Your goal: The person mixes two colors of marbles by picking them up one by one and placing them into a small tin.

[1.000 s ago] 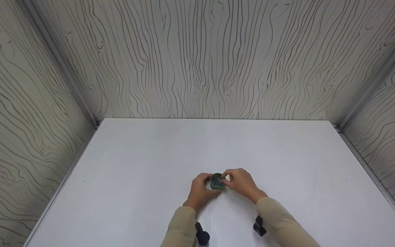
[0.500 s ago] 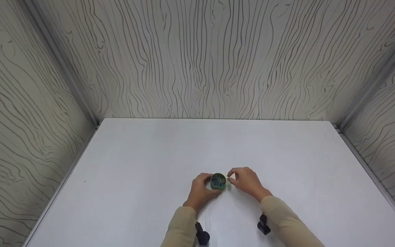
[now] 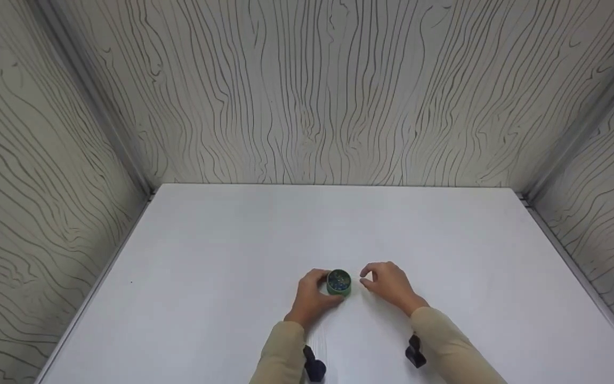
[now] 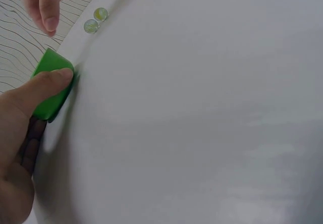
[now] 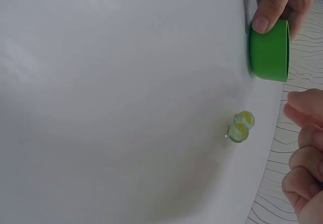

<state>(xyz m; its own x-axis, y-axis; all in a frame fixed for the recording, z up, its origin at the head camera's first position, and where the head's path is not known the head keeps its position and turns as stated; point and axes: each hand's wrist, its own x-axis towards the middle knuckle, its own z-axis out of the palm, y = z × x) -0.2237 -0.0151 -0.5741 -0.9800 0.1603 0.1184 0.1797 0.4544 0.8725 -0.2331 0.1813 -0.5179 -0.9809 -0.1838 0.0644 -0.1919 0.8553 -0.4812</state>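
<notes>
A small green cup (image 3: pixel 339 292) stands on the white table, and my left hand (image 3: pixel 309 298) grips it from the left with thumb and fingers around its side. Dark, speckled contents show inside it in the head view, too small to make out. My right hand (image 3: pixel 389 282) hovers just right of the cup. Its thumb and forefinger are bent with a gap between the tips, and nothing shows between them. Two clear glass marbles with yellow-green swirls, one marble (image 5: pixel 245 119) and another marble (image 5: pixel 237 132), lie touching on the table near the right hand.
The white table (image 3: pixel 221 240) stretches out around both hands. Walls with a wood-grain line pattern (image 3: pixel 307 96) enclose it at the back and sides. A dark wrist device (image 3: pixel 315 368) sits at the left sleeve, and a similar device (image 3: pixel 415 354) at the right.
My right hand has drawn back from over the cup's opening to the right, and its thumb and forefinger have come apart. My left hand and the cup have stayed put.
</notes>
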